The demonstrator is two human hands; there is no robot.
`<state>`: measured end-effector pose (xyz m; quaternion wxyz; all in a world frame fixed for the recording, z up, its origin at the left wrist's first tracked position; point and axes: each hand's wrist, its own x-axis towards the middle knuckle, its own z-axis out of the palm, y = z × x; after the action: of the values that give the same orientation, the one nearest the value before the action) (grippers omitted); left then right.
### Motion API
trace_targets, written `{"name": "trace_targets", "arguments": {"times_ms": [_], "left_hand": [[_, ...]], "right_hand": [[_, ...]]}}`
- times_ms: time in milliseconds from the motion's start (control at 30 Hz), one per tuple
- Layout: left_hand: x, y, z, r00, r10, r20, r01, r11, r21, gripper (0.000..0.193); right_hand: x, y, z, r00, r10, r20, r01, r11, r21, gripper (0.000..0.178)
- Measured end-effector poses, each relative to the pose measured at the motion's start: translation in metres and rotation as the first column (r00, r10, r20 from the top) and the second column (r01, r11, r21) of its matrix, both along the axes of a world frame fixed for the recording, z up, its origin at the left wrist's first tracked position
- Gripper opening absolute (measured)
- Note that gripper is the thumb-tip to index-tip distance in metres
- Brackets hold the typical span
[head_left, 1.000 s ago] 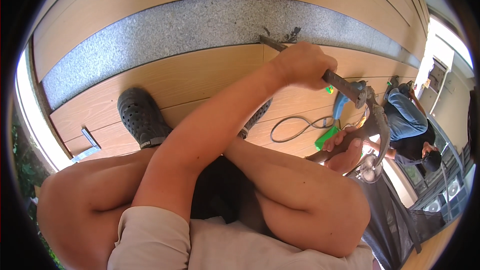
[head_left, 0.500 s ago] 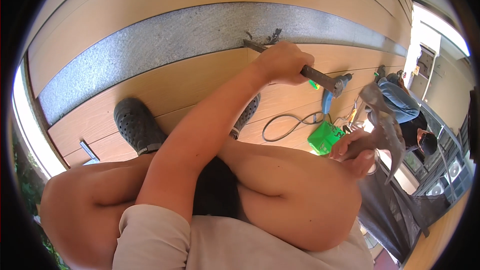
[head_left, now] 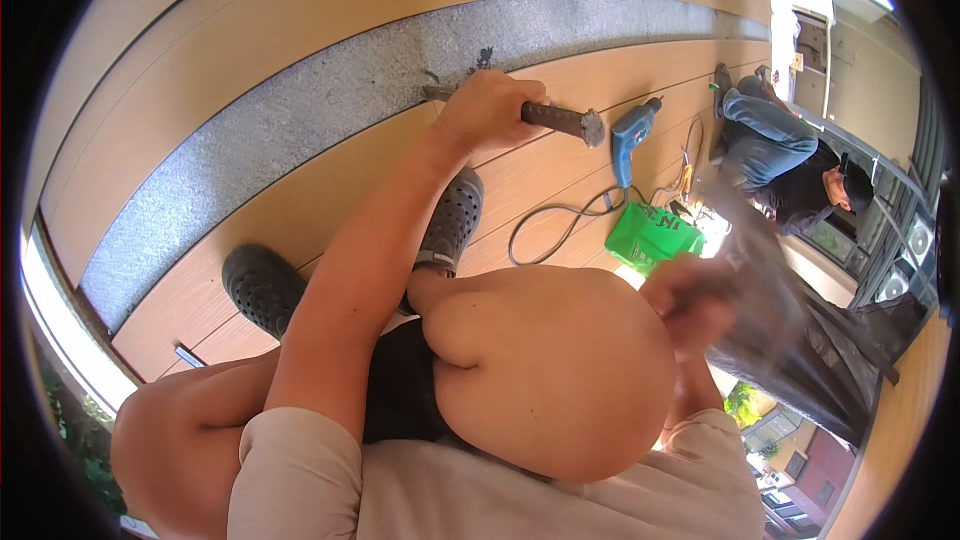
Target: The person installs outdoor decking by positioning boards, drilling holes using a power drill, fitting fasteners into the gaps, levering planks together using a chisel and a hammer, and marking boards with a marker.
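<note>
At the lower edge of the grey speckled strip, chisel tip lies where the strip meets wooden planking; cannot tell exact contact. Left hand clenched round the chisel shaft, burred end projecting right of the fist. Right hand, beside the right knee, curled round the handle of a hammer; both blurred, head outline indistinct, hammer well apart from chisel. Blue drill lies on planking beyond the chisel's burred end; dark cable looped near a green container. Dark smudges on strip, just beyond left fist. Farther right: co-worker, legs bent, dark top, jeans.
</note>
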<state>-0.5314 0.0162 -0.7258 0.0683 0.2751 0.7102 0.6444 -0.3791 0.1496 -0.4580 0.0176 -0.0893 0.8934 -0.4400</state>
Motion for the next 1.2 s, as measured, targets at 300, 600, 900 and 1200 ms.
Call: {"name": "trace_targets", "arguments": {"times_ms": [300,600,900,1200], "left_hand": [[0.009,0.008,-0.001,0.997,0.034,-0.065,-0.037,0.999,-0.036,0.009],[0.004,0.005,-0.001,0.998,0.022,-0.064,-0.025,0.998,-0.051,0.01],[0.002,0.003,-0.001,0.996,0.07,-0.048,-0.07,0.998,0.0,0.009],[-0.001,0.004,0.004,0.999,0.042,-0.014,-0.042,0.998,-0.037,0.009]], "right_hand": [[0.016,0.005,0.03,0.849,-0.422,0.316,0.527,0.657,-0.539,0.067],[0.021,0.003,-0.011,0.757,-0.531,0.382,0.647,0.691,-0.322,0.069],[0.013,0.007,-0.024,0.706,-0.537,0.463,0.702,0.619,-0.353,0.064],[0.002,0.016,-0.021,0.76,-0.438,0.481,0.632,0.672,-0.386,0.066]]}}
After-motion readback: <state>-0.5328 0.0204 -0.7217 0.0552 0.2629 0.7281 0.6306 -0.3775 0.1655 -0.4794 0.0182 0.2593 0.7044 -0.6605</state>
